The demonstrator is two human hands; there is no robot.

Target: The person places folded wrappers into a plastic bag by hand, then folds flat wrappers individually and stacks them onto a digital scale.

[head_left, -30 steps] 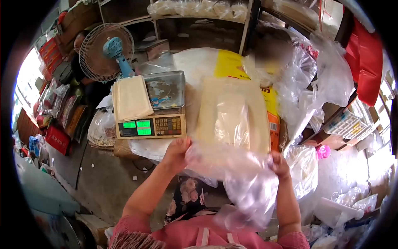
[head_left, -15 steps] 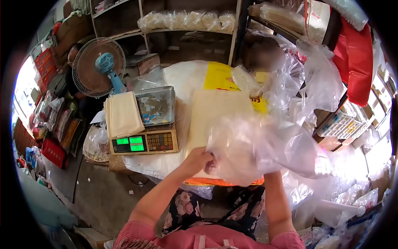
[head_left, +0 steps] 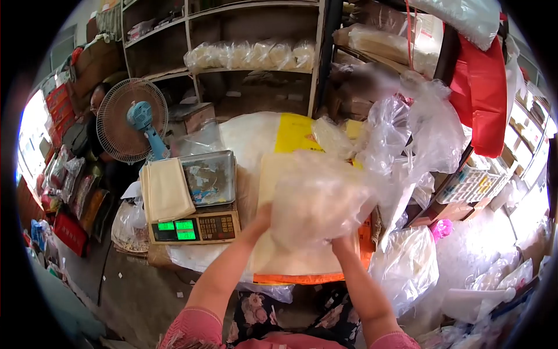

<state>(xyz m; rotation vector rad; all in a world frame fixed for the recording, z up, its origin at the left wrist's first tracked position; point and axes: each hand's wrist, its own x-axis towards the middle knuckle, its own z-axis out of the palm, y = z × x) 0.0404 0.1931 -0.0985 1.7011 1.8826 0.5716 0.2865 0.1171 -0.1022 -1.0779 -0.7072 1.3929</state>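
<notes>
A large clear plastic bag [head_left: 319,198] is held up in front of me over the table, blurred by motion. My left hand [head_left: 265,218] grips its left side, the fingertips partly hidden by the film. At the lower right of the bag, my right hand [head_left: 342,243] holds it, with most fingers covered by plastic. Beneath the bag lie flat cream sheets [head_left: 268,256], much of them seen only through or around it. To the left, a folded cream stack [head_left: 167,189] rests on a digital scale [head_left: 220,227], partly covering its metal pan.
A blue fan [head_left: 139,115] stands behind the scale, with a person [head_left: 96,104] partly visible beside it. Loose plastic bags [head_left: 401,134] crowd the right side. Packed bags [head_left: 250,55] line a shelf at the back. A white basket [head_left: 474,185] sits at right.
The bag has swung from the right to in front of me, over the sheets. My right hand has moved left and forward, and my left hand slightly left. The camera view has tilted up.
</notes>
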